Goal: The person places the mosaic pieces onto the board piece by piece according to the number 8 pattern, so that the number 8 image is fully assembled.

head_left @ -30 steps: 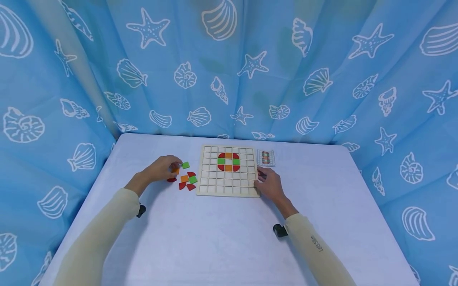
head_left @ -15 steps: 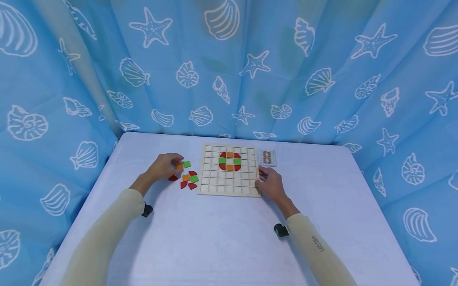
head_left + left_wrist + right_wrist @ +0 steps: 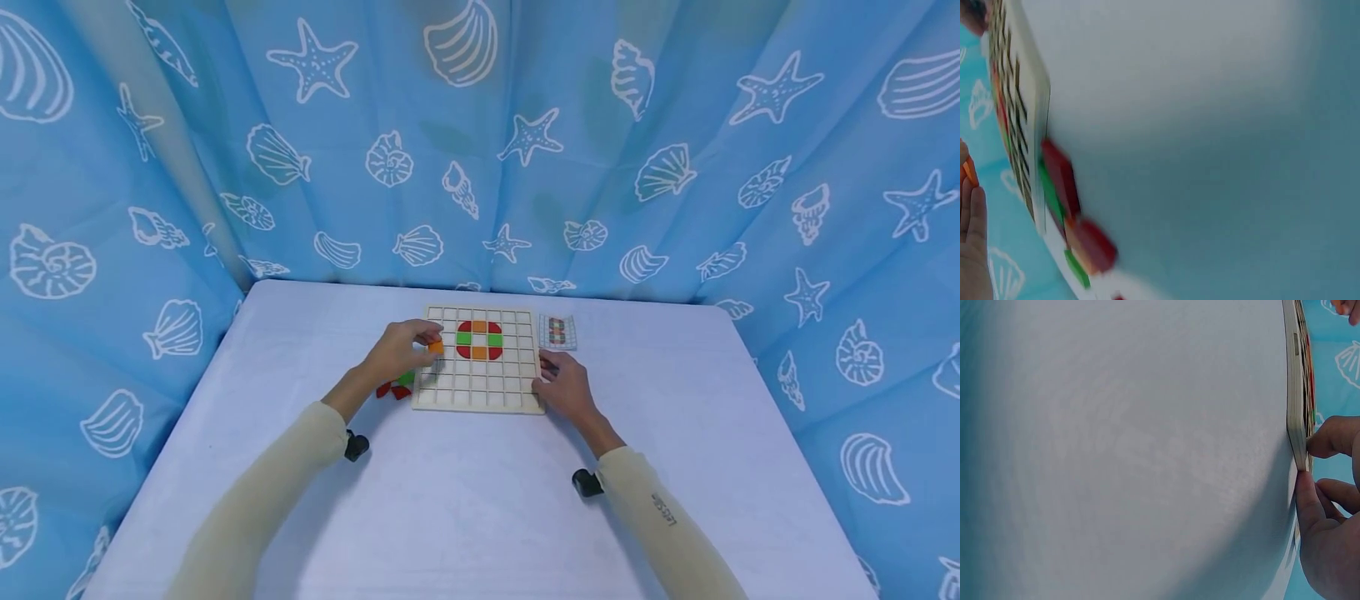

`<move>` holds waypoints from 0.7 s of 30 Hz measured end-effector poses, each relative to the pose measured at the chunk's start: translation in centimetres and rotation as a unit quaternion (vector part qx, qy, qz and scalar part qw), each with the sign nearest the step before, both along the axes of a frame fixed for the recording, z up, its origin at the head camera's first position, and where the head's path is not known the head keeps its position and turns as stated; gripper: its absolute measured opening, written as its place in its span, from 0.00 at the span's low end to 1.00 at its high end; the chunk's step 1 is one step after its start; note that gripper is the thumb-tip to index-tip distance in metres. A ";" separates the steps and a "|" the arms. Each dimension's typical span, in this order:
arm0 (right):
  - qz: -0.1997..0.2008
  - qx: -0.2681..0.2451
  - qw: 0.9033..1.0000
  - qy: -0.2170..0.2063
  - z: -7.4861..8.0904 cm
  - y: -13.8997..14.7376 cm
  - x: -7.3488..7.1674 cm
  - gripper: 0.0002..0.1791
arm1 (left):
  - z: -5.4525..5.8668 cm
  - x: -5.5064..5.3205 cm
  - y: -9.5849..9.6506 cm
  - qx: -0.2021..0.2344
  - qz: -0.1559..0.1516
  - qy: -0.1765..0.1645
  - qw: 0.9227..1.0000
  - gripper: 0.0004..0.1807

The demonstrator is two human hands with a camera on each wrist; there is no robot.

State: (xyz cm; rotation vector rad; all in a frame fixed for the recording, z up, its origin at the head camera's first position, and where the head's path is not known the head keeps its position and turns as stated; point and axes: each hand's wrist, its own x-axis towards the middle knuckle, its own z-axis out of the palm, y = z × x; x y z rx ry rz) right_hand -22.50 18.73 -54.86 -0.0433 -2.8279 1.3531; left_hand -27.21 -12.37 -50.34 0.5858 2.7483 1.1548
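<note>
Releasing too soon could drop the orange tile askew on the wooden grid board; the left hand pinches it above the board's left side. The right hand, thumb and finger clamped on the board's right edge, could skew it by tugging.

A blue curtain printed with white starfish and seashells hangs behind and beside the white-covered table.
</note>
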 end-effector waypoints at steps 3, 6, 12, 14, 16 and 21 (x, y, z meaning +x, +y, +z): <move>-0.002 0.002 1.000 -0.001 0.0 0.0 0.0 0.33 | -0.3 0.2 1.4 -0.007 -0.022 -0.005 1.000 0.29; -0.001 -0.001 1.000 0.001 -0.1 0.0 0.0 0.33 | -0.7 0.3 2.6 -0.020 -0.043 -0.002 0.999 0.28; 0.001 0.002 1.000 0.004 -0.3 0.1 -0.1 0.34 | -1.8 0.2 4.6 -0.038 -0.093 0.036 0.994 0.25; -0.001 0.005 1.000 0.004 -0.4 0.1 -0.2 0.34 | -2.0 0.2 5.2 -0.044 -0.100 0.042 0.993 0.25; -0.003 0.007 1.000 0.003 -0.4 0.1 -0.2 0.34 | -2.0 0.1 5.6 -0.051 -0.097 0.035 0.993 0.26; -0.005 0.008 1.000 0.000 -0.2 0.0 -0.2 0.33 | -2.1 -0.1 6.3 -0.060 -0.099 0.031 0.993 0.25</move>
